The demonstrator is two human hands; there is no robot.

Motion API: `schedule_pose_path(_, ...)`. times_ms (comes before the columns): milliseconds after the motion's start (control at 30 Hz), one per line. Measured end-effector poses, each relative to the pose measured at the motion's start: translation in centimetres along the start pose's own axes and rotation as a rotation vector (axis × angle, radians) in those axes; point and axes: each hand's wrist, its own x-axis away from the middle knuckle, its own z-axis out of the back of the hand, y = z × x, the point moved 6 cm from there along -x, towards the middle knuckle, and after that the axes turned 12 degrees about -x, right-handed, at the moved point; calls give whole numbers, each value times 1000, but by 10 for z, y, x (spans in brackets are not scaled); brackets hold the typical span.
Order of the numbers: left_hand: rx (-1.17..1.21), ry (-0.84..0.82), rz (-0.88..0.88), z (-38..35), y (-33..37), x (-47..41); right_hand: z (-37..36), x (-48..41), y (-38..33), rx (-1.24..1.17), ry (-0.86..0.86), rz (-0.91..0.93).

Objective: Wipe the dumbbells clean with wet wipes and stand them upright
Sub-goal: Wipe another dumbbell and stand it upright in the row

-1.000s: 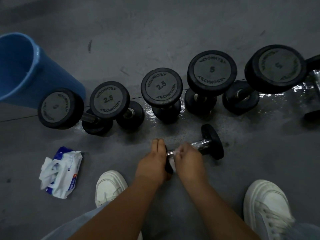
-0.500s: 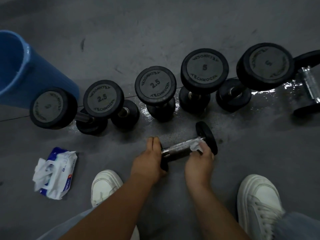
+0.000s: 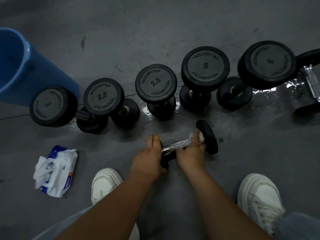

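On the dark grey floor (image 3: 173, 28), smooth with a rubbery look, a small dumbbell (image 3: 176, 144) lies on its side in front of the person, handle running near-left to far-right. The left hand (image 3: 150, 156) is curled over the near head, fingers together on top of it. The right hand (image 3: 192, 151) is wrapped round the far end of the chrome handle and pinches a white wet wipe (image 3: 201, 137) against the inner face of the far head.

The floor is scuffed, with dark scuff marks (image 3: 83, 42) further out. A thin seam (image 3: 17, 117) runs across it from left to right. A wet patch (image 3: 277, 95) shines around and in front of the stood dumbbells, brightest at right.

Five dumbbells stand upright in a row (image 3: 155, 83) along the seam, just beyond the hands; the two middle-left ones read 2.5, and the two at right read 5. The leftmost number is too dim to read. Another dumbbell (image 3: 311, 84) lies flat at the right edge, partly out of view.

A blue bucket (image 3: 26, 75) stands at far left, touching or just behind the leftmost dumbbell; cannot tell which. An open wipe pack (image 3: 57, 170), white and blue, lies on the floor near left, well apart from the hands. White shoes, left (image 3: 105, 182) and right (image 3: 258, 196), stand on either side of the forearms. Lighting is dim, and no walls are in view.
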Motion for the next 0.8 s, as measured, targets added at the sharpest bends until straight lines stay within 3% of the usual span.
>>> schedule_pose_path(133, 13, -6, -15, -2, 1, 1, 13, 15, 15, -393, 105, 24)
schedule_pose_path(267, 14, -3, 0, -2, -1, -1, 12, 19, 12, -779, 106, -64)
schedule_pose_path(400, 18, -12, -6, 0, -1, -1, 13, 10, 18, -938, 149, -210)
schedule_pose_path(500, 10, -37, -8, 0, 0, 0, 17, 18, 56, -771, 218, -356)
schedule_pose_path(533, 10, -40, -7, 0, 0, 0, 16, 19, 59, -651, 206, -323)
schedule_pose_path(667, 5, -24, -3, 1, 0, 0, 22, 24, -4, -178, 130, 148)
schedule_pose_path(800, 18, -22, -15, 1, 0, -1, 24, 10, -33, 106, 161, 208)
